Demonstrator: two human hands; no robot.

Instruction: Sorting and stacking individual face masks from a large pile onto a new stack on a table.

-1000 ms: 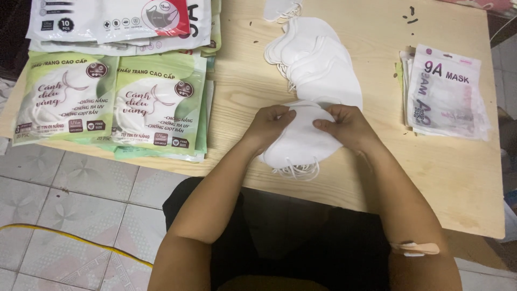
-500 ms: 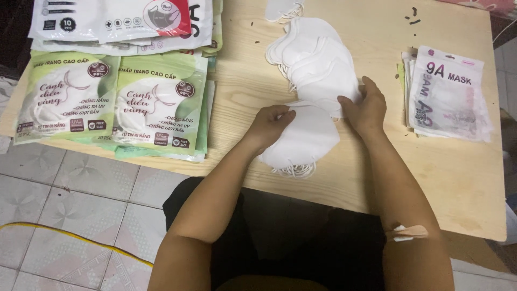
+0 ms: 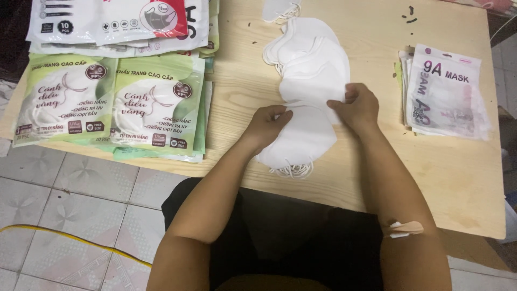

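Observation:
A small stack of white face masks point(image 3: 301, 141) lies near the front edge of the wooden table point(image 3: 452, 178). My left hand point(image 3: 267, 125) rests on its left side with the fingers closed on the top mask's edge. My right hand point(image 3: 356, 106) pinches the edge of a white mask where the near stack meets a long overlapping row of white masks point(image 3: 309, 59) that runs toward the back of the table. Ear loops stick out under the near stack.
Two piles of green printed mask packets point(image 3: 110, 105) lie at the left. White and red packets point(image 3: 116, 21) sit behind them. A stack of clear, pink-topped packets point(image 3: 444, 91) lies at the right. Tiled floor shows below the table's front edge.
My right hand has moved from the near stack up and to the right, onto the edge of the mask row. My left hand has stayed on the near stack.

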